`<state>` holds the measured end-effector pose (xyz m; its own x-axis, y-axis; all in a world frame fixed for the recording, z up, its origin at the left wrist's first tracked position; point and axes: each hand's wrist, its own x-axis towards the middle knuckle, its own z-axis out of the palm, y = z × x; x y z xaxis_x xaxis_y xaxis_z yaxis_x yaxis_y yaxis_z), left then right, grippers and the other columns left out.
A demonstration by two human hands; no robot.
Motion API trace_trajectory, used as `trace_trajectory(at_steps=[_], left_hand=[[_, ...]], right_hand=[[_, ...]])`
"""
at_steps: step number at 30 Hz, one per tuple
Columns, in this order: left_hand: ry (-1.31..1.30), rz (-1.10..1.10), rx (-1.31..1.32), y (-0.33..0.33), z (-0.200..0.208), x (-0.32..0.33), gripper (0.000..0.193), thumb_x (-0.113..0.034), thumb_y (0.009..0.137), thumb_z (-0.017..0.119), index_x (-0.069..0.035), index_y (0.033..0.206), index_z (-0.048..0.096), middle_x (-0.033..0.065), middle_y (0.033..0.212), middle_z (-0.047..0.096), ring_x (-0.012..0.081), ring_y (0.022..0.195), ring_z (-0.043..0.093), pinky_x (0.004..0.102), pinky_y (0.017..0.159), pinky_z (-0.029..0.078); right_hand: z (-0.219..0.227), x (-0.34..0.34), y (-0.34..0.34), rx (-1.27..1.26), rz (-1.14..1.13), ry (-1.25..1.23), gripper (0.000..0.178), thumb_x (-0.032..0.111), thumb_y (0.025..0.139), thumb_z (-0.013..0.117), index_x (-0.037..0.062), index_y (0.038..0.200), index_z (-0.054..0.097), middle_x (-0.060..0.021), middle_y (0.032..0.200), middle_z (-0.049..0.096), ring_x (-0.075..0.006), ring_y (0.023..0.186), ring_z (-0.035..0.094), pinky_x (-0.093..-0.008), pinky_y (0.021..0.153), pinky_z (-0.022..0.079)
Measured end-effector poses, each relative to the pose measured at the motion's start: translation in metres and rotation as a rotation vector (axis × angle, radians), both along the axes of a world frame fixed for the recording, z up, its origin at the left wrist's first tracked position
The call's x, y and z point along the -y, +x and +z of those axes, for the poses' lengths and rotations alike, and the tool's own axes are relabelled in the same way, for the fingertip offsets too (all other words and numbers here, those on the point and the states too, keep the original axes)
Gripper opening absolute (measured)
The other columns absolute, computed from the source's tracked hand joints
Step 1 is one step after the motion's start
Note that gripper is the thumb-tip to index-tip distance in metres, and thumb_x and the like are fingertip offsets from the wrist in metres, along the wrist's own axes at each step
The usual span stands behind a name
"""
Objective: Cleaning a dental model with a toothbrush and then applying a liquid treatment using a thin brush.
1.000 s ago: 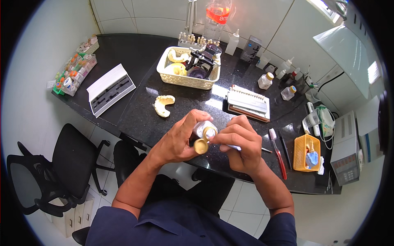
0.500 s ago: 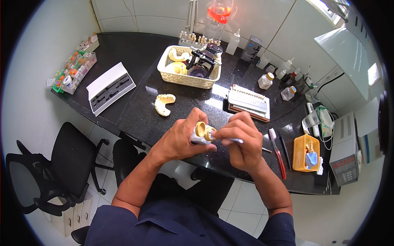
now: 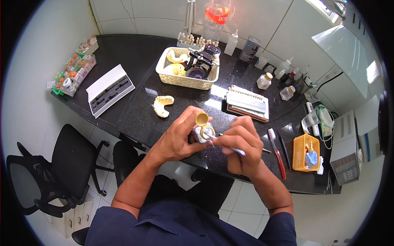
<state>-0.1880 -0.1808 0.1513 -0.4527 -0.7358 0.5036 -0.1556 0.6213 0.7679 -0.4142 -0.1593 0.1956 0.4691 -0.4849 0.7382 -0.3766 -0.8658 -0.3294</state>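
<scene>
My left hand (image 3: 177, 137) is wrapped around a small jar (image 3: 198, 132) with white contents and a gold flip lid (image 3: 201, 119) standing up. In the fingers of my right hand (image 3: 241, 143) is a slim, pale-handled tool (image 3: 237, 151). Its tip is in the mouth of the jar; its exact kind I cannot make out. Beyond my left hand, a cream plaster dental model (image 3: 161, 107) rests on the black counter. A thin stick (image 3: 266, 151) shows beside my right hand, partly hidden by it.
Behind my hands stands a cream basket (image 3: 184, 83) with dental models and a black articulator. A tooth shade guide (image 3: 246, 104) lies to its right. Farther right are a red-handled toothbrush (image 3: 280, 164), a yellow basket (image 3: 301, 164) and a control unit (image 3: 344, 151). A white case (image 3: 111, 90) lies left.
The jar has tilted so that its mouth and raised lid face me more. My right hand has shifted slightly down, and more of the tool shows between it and the jar.
</scene>
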Motion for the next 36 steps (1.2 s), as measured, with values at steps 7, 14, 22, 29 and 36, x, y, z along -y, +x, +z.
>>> trace_trajectory(at_steps=[7,14,22,29,36], left_hand=[[0.077,0.009,0.063,0.0,0.001,0.001,0.056,-0.01,0.083,0.085,0.0,0.135,0.066,0.0177,0.116,0.068,0.0295,0.1,0.073,0.0399,0.09,0.058],[0.13,0.009,0.044,-0.002,-0.003,-0.002,0.055,-0.011,0.085,0.086,0.0,0.129,0.055,0.0219,0.108,0.07,0.0411,0.1,0.074,0.0452,0.086,0.058],[0.244,0.013,0.03,0.0,-0.003,-0.005,0.062,-0.014,0.082,0.093,-0.006,0.121,0.046,0.0149,0.102,0.07,0.0346,0.095,0.075,0.044,0.085,0.058],[-0.093,-0.037,-0.047,-0.003,-0.02,0.009,0.059,-0.009,0.082,0.09,-0.003,0.128,0.053,0.0205,0.127,0.064,0.0352,0.11,0.071,0.0441,0.095,0.057],[0.013,-0.033,0.015,-0.001,-0.005,0.003,0.061,-0.004,0.081,0.084,-0.003,0.137,0.059,0.0194,0.131,0.062,0.0356,0.108,0.069,0.041,0.094,0.056]], right_hand=[[0.0,0.002,-0.001,-0.027,-0.012,0.032,0.023,0.004,0.08,0.078,0.0081,0.103,0.076,-0.0042,0.087,0.066,-0.0283,0.083,0.058,-0.0415,0.078,0.043],[-0.004,-0.002,-0.001,0.059,-0.149,-0.075,0.02,0.007,0.081,0.081,0.0085,0.101,0.079,-0.0031,0.088,0.07,-0.0247,0.083,0.059,-0.0395,0.079,0.044],[-0.002,0.006,-0.01,0.103,0.17,0.167,0.022,0.02,0.105,0.068,0.0026,0.098,0.079,-0.0061,0.083,0.07,-0.0229,0.078,0.055,-0.0381,0.077,0.046],[-0.003,0.002,-0.006,0.135,0.0,-0.032,0.012,0.015,0.094,0.076,0.0059,0.101,0.078,-0.0059,0.084,0.067,-0.026,0.079,0.055,-0.0405,0.08,0.042],[0.001,0.005,-0.003,-0.027,-0.073,-0.046,0.009,0.01,0.093,0.074,0.0064,0.101,0.077,-0.0059,0.085,0.069,-0.0247,0.079,0.055,-0.0404,0.081,0.042]])
